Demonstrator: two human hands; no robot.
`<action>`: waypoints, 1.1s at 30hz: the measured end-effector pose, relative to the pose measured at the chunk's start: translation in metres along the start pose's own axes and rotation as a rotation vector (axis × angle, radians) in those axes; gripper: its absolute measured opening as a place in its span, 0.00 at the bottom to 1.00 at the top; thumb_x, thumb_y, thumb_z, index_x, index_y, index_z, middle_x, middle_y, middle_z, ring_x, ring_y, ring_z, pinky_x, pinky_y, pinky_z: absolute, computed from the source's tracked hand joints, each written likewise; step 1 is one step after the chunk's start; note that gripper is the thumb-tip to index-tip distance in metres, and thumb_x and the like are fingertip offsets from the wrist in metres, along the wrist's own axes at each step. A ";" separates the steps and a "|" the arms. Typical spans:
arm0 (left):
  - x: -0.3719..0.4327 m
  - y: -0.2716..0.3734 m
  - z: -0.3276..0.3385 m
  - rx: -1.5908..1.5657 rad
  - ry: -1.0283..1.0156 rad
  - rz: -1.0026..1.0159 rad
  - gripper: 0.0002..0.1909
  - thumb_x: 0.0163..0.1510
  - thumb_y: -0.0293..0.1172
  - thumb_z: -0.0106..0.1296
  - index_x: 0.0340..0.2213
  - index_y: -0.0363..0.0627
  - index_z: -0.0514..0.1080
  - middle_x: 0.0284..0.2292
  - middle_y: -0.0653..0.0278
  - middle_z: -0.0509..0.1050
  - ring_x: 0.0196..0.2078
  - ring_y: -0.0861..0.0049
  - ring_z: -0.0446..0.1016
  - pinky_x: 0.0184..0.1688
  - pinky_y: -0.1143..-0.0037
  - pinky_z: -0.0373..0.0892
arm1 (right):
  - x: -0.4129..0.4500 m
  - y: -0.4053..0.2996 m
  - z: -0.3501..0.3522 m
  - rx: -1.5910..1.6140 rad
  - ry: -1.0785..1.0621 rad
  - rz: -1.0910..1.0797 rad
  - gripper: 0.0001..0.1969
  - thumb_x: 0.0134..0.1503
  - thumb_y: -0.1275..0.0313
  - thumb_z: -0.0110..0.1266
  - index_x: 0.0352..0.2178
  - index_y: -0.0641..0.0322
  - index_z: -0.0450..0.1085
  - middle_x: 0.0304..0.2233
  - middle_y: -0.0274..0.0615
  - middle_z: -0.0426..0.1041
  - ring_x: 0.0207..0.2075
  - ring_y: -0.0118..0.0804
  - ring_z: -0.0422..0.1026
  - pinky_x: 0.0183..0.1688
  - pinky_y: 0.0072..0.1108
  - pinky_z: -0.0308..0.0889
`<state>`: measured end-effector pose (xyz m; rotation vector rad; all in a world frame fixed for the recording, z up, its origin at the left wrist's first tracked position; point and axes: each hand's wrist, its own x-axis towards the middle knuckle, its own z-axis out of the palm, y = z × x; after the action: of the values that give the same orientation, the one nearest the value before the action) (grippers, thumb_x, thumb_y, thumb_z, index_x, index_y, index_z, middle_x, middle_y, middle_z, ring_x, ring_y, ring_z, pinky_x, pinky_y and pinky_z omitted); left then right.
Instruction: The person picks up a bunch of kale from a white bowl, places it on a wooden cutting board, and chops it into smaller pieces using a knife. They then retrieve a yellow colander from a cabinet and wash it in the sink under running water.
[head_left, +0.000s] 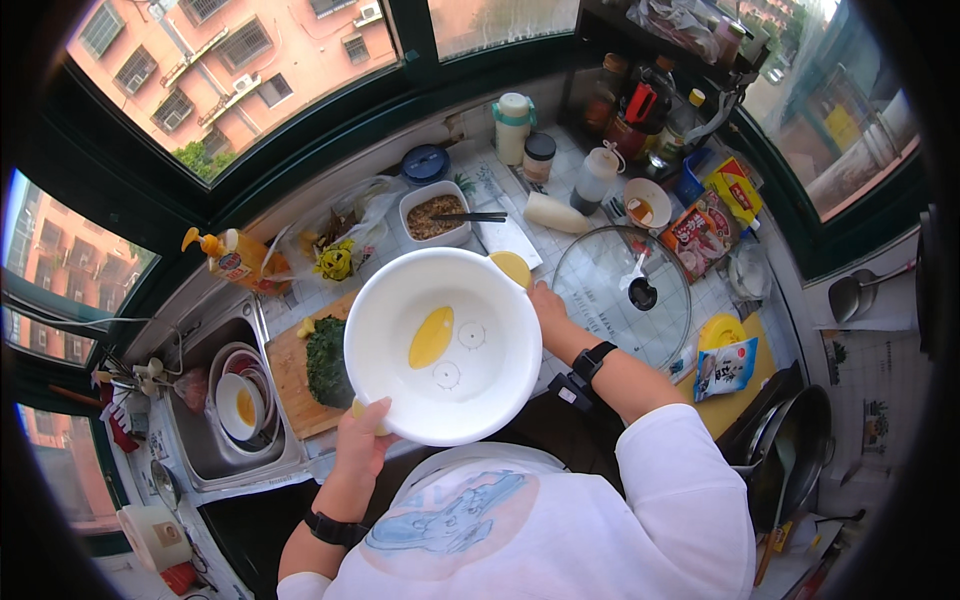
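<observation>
A large white plastic basin (495, 397) with two yellow handles is held between my hands above the counter. Its bottom bears a yellow beak shape and two drawn eyes, and I see nothing lying in it. My left hand (365, 435) grips the lower-left handle with the thumb over the rim. On the upper right, my right hand (546, 306) holds the basin beside its other yellow handle (512, 268); some fingers are hidden. Behind the basin's left side, dark leafy greens (328, 364) lie on a wooden cutting board (289, 375), partly covered from view.
A steel sink (202, 457) at left holds stacked bowls (238, 409). Beyond the basin stands a white container of minced food (435, 214) with black chopsticks. A glass lid (622, 300) lies to the right, near seasoning packets (701, 232). A wok (795, 450) sits far right.
</observation>
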<state>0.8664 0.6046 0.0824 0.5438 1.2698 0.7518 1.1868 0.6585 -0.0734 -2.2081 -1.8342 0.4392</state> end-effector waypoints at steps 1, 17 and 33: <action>0.002 -0.002 0.003 0.011 -0.010 -0.019 0.25 0.49 0.29 0.51 0.49 0.35 0.61 0.43 0.55 0.70 0.43 0.68 0.73 0.41 0.68 0.73 | 0.000 0.005 -0.007 -0.022 0.125 -0.087 0.20 0.47 0.73 0.51 0.42 0.66 0.58 0.31 0.51 0.67 0.29 0.48 0.72 0.30 0.33 0.69; 0.090 -0.057 0.049 0.059 -0.101 -0.162 0.21 0.52 0.31 0.52 0.47 0.39 0.63 0.40 0.60 0.71 0.40 0.75 0.72 0.39 0.76 0.72 | 0.030 0.107 -0.048 -0.058 0.250 -0.143 0.15 0.47 0.72 0.55 0.39 0.58 0.65 0.36 0.46 0.70 0.38 0.49 0.69 0.39 0.37 0.64; 0.039 -0.051 -0.070 0.286 -0.001 0.105 0.16 0.55 0.39 0.51 0.41 0.40 0.69 0.29 0.65 0.74 0.26 0.84 0.71 0.26 0.84 0.66 | 0.034 0.079 -0.034 -0.085 0.010 -0.112 0.13 0.54 0.65 0.46 0.37 0.62 0.57 0.37 0.57 0.66 0.38 0.61 0.68 0.39 0.44 0.64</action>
<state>0.8125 0.5982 0.0045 0.8479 1.3650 0.6598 1.2768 0.6773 -0.0735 -2.1430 -1.9942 0.3337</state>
